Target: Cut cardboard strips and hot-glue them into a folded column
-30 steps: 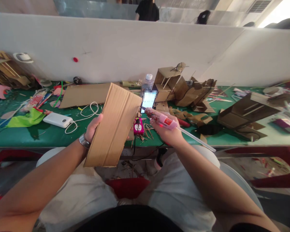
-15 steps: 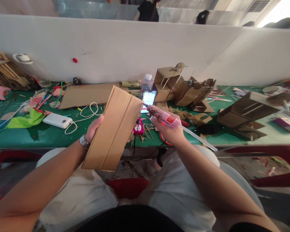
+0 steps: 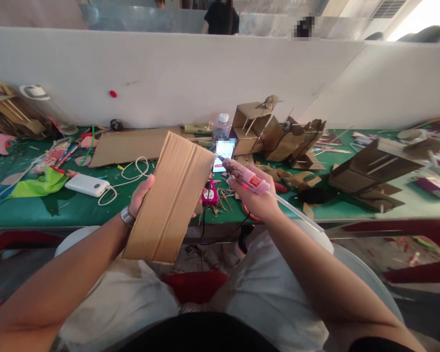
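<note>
My left hand (image 3: 141,196) is closed on a folded piece of cardboard (image 3: 170,200), thumb on its left edge and fingertips showing past its right edge. The cardboard is tilted, held above my lap and the table's front edge. In my right hand (image 3: 254,195) is a pink hot glue gun (image 3: 246,176) with a small red light and a long clear glue stick (image 3: 297,211) out of its back. Its nozzle points at the cardboard's upper right corner; whether it touches I cannot tell. Just behind the nozzle a lit phone (image 3: 224,152) leans near a clear bottle (image 3: 222,128).
Cardboard models (image 3: 249,129) stand at the back centre, and another cardboard model (image 3: 370,171) at the right. A white power bank (image 3: 88,185) with its cable lies left, near a flat cardboard sheet (image 3: 132,145). A magenta socket box (image 3: 209,194) sits among scraps. A white partition (image 3: 205,73) rises behind.
The cardboard has dropped slightly towards my lap. The glue gun's nozzle stays by its upper right corner, with only a small shift. Both hands keep their hold.
</note>
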The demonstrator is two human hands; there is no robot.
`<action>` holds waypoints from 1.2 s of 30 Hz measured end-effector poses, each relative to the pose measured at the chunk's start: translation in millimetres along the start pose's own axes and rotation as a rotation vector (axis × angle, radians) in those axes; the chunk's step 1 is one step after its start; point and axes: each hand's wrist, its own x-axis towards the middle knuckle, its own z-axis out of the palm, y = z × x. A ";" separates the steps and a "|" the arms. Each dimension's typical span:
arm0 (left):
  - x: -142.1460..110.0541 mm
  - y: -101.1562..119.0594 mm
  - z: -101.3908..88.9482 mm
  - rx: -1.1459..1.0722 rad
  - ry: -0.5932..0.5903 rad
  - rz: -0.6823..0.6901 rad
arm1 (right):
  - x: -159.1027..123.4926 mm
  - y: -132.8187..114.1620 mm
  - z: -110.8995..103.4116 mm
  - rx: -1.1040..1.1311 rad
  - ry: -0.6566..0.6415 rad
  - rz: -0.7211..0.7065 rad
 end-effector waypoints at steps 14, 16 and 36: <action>-0.8 20.3 23.3 0.117 0.066 0.435 | -7.3 5.5 19.1 0.144 -0.101 0.040; -1.2 27.3 20.9 0.135 0.130 0.530 | -10.3 7.8 24.7 0.194 -0.153 0.062; -18.6 69.5 3.6 0.136 0.371 0.974 | -37.1 20.0 81.2 -0.397 -0.596 -0.095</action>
